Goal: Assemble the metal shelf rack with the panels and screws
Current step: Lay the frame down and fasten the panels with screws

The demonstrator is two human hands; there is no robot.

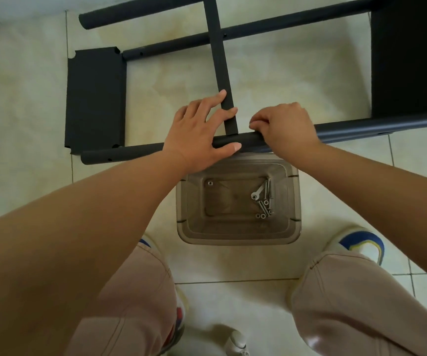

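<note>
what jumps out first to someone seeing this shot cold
Both hands meet at centre frame: the left hand spread over the joint where the black crossbar meets the near tube, the right hand curled on that tube. Just below, a clear plastic bin on the tiled floor holds loose screws.

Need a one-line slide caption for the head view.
Left hand steadies the flat black metal crossbar against the black round tube; right hand grips the tube above the translucent plastic bin.
</note>
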